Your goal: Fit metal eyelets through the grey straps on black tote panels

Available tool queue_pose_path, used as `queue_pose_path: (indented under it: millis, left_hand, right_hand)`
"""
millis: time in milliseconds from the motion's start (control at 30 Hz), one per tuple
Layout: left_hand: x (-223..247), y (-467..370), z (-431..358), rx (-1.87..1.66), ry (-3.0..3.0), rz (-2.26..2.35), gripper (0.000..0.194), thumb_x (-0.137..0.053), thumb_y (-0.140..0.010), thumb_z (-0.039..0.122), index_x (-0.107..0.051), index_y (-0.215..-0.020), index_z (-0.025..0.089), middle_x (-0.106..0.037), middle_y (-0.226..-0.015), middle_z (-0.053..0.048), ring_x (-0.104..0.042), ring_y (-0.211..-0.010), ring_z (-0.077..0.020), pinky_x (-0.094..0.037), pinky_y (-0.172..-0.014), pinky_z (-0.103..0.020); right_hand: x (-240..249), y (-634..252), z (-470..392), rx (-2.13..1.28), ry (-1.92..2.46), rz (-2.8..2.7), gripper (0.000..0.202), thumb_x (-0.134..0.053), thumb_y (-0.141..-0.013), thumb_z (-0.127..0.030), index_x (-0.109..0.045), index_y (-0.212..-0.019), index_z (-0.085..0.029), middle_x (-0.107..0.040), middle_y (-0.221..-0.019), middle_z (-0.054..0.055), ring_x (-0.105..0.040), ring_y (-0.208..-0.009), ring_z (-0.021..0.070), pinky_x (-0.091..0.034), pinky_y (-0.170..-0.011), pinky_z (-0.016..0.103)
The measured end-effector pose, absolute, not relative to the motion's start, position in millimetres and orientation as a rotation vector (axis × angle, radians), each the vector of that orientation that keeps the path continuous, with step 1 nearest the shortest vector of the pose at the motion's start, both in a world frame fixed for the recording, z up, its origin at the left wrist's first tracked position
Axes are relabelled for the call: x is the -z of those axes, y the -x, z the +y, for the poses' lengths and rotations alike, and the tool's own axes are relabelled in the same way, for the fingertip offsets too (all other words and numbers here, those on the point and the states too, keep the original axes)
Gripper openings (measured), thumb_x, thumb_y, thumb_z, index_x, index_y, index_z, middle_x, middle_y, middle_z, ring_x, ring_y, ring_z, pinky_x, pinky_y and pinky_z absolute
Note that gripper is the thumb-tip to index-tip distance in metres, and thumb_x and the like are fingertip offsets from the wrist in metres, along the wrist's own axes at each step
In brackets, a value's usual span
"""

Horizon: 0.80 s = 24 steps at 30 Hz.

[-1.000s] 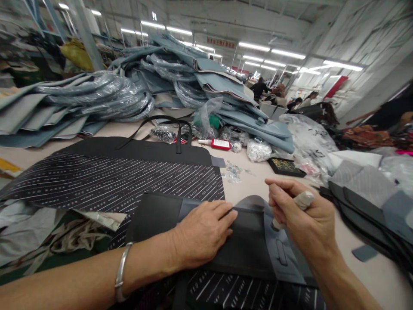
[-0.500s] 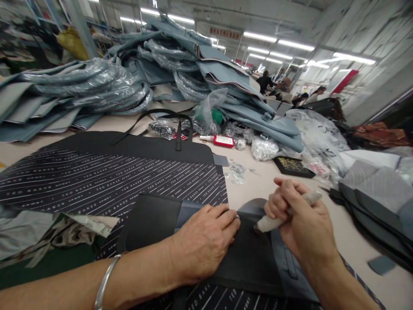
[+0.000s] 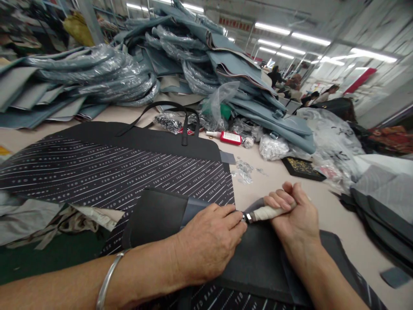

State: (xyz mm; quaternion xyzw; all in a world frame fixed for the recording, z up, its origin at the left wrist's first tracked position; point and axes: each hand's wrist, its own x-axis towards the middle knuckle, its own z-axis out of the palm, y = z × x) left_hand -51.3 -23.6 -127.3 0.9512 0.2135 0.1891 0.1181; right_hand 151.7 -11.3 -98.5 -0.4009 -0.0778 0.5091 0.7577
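My left hand [image 3: 214, 243] rests on a black bag panel [image 3: 245, 262], its fingers closed around a small shiny metal piece [image 3: 244, 218] at the upper edge. My right hand [image 3: 295, 215] is wrapped round the pale, tape-wrapped handle of a hand tool [image 3: 269, 212]. The tool's metal end meets the metal piece at my left fingertips; its exact tip shape is hidden. Beneath the panel lies striped, lettered lining [image 3: 129, 172], part of a large black bag piece with a strap handle [image 3: 184, 129].
Loose metal bits [image 3: 243, 170] lie beyond my hands. Behind them are a red bottle [image 3: 230, 137] and a black tray of brass-coloured parts [image 3: 303, 168]. Blue-grey bag pieces [image 3: 180, 64] are heaped at the back. Black pieces [image 3: 380, 219] lie at right. People sit farther off.
My right hand has swung the tool from pointing down over the panel to lying nearly level, its end now against the metal piece. My left hand has barely moved; the view has shifted slightly.
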Motion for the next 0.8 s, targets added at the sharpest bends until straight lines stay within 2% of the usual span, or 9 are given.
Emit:
queue_pose_path:
  millis: [133, 433, 533, 633, 700, 800]
  left_hand:
    - [125.2, 51.8, -23.5, -0.570, -2.785, 0.623, 0.024, -0.043, -0.097, 0.021, -0.057, -0.115, 0.014, -0.062, -0.117, -0.011, -0.052, -0.116, -0.0256, -0.044, -0.089, -0.038]
    - [125.3, 52.4, -23.0, -0.556, -2.774, 0.613, 0.022, -0.042, -0.097, 0.022, -0.057, -0.110, 0.012, -0.061, -0.112, -0.008, -0.051, -0.116, -0.0258, -0.043, -0.085, -0.038]
    - [126.0, 51.5, -23.4, -0.550, -2.761, 0.602, 0.021, -0.043, -0.096, 0.021, -0.058, -0.107, 0.013, -0.061, -0.108, -0.008, -0.051, -0.114, -0.0254, -0.043, -0.083, -0.037]
    - [126.3, 51.8, -23.3, -0.570, -2.761, 0.610, 0.021, -0.044, -0.095, 0.022, -0.059, -0.107, 0.013, -0.062, -0.106, -0.008, -0.052, -0.110, -0.0246, -0.044, -0.082, -0.036]
    - [126.0, 52.6, -22.9, -0.596, -2.776, 0.613, 0.022, -0.045, -0.094, 0.022, -0.060, -0.109, 0.014, -0.063, -0.108, -0.009, -0.053, -0.109, -0.0242, -0.044, -0.082, -0.036]
    - [124.7, 54.1, -22.6, -0.605, -2.795, 0.604, 0.024, -0.046, -0.094, 0.022, -0.061, -0.112, 0.013, -0.064, -0.112, -0.011, -0.054, -0.112, -0.0242, -0.044, -0.085, -0.034]
  right_hand:
    - [98.2, -146.7, -11.9, -1.111, 0.876, -0.160, 0.039, -0.038, -0.101, -0.028, -0.056, -0.070, -0.013, -0.029, -0.041, -0.009, -0.029, -0.033, 0.0040, -0.030, -0.038, 0.017]
    - [99.9, -141.0, -10.9, -1.065, 0.895, -0.250, 0.038, -0.036, -0.100, -0.022, -0.055, -0.068, -0.013, -0.030, -0.041, -0.010, -0.025, -0.032, 0.0033, -0.029, -0.035, 0.016]
    - [92.8, -126.2, -15.3, -1.020, 0.881, -0.532, 0.027, -0.051, -0.094, -0.027, -0.059, -0.071, -0.015, -0.031, -0.041, -0.010, -0.023, -0.032, 0.0038, -0.027, -0.035, 0.017]
    - [84.0, -112.2, -19.6, -0.986, 0.852, -0.878, 0.019, -0.069, -0.082, -0.032, -0.063, -0.073, -0.016, -0.034, -0.041, -0.010, -0.027, -0.032, 0.0047, -0.028, -0.035, 0.018]
    - [80.6, -110.6, -20.8, -0.988, 0.866, -0.928, 0.019, -0.070, -0.081, -0.032, -0.063, -0.073, -0.017, -0.033, -0.041, -0.010, -0.027, -0.032, 0.0050, -0.027, -0.036, 0.019]
    - [80.7, -118.7, -20.4, -0.991, 0.911, -0.802, 0.020, -0.064, -0.085, -0.034, -0.061, -0.073, -0.018, -0.030, -0.041, -0.011, -0.022, -0.033, 0.0048, -0.026, -0.036, 0.019]
